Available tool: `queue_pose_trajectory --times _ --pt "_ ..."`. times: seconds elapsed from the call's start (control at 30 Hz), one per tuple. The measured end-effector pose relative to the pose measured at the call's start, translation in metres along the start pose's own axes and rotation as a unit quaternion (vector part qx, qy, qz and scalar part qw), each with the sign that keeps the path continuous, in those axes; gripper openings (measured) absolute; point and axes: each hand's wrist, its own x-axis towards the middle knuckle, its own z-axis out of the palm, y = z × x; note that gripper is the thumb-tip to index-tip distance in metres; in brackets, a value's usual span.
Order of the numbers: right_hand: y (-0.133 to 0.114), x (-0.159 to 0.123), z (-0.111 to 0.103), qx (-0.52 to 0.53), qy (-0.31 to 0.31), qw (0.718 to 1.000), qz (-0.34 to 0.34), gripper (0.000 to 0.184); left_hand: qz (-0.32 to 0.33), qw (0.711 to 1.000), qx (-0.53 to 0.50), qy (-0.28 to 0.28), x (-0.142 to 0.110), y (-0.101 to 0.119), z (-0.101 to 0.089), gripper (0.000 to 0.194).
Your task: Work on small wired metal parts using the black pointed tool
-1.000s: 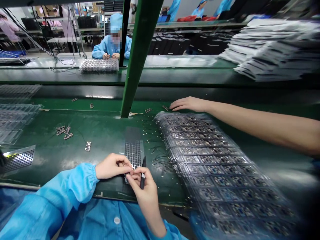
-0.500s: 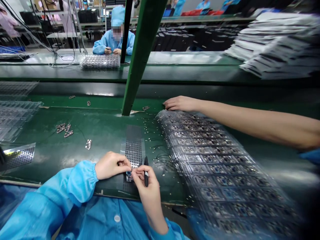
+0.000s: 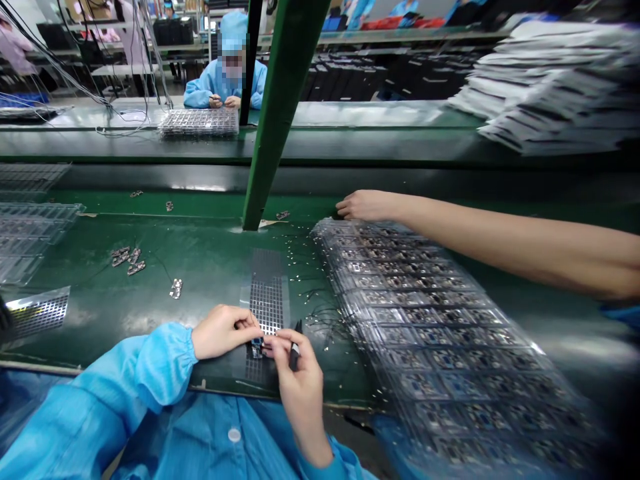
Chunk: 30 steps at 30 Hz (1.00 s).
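Observation:
My left hand [image 3: 223, 331] and my right hand [image 3: 295, 373] meet at the near edge of the green bench, fingers pinched together on a small electronic part [image 3: 257, 347]. It lies on the near end of a clear sheet of tiny squares [image 3: 266, 293]. My right hand also grips a black pen-like tool [image 3: 295, 343] between its fingers. To the right a long clear tray of small parts [image 3: 425, 320] stretches towards me. A co-worker's bare arm reaches in from the right, with the hand [image 3: 367, 205] at the tray's far end.
A green post [image 3: 273, 127] rises from the bench centre. Loose metal parts [image 3: 127, 259] lie to the left, with another sheet [image 3: 37, 312] and clear trays [image 3: 30, 230] at the left edge. Across the belt a person in blue sits behind a tray [image 3: 199, 122]. Stacked trays [image 3: 550, 87] fill the far right.
The small part now shows between my fingertips on the sheet. My right hand has turned so the tool tilts. The co-worker's hand has shifted slightly along the tray's far end.

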Motion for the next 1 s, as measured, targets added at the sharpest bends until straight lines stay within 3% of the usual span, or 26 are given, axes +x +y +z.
queue_pose_trajectory --times 0.17,0.27,0.4,0.53,0.8,1.0 --pt "0.006 -0.005 -0.033 0.064 0.005 0.995 0.081 0.037 -0.034 0.999 -0.016 0.014 0.003 -0.002 -0.012 0.019" --pt "0.006 -0.010 -0.046 0.049 -0.043 0.990 0.121 0.034 -0.030 0.999 -0.006 -0.043 0.002 -0.002 -0.014 0.018" --pt "-0.002 -0.013 -0.042 0.018 -0.015 0.994 0.105 0.027 0.053 0.987 -0.002 -0.150 -0.002 0.000 -0.008 0.014" --pt "-0.007 -0.012 -0.040 0.024 0.021 0.996 0.088 0.031 0.088 0.984 0.004 -0.153 -0.002 -0.001 -0.003 0.018" --pt "-0.012 -0.013 -0.044 0.007 -0.044 0.993 0.112 0.035 0.085 0.982 0.019 -0.169 -0.002 0.000 -0.003 0.015" --pt "-0.010 -0.019 -0.043 -0.061 -0.029 0.994 0.086 0.036 0.082 0.979 0.000 -0.186 -0.005 0.001 0.003 0.018"
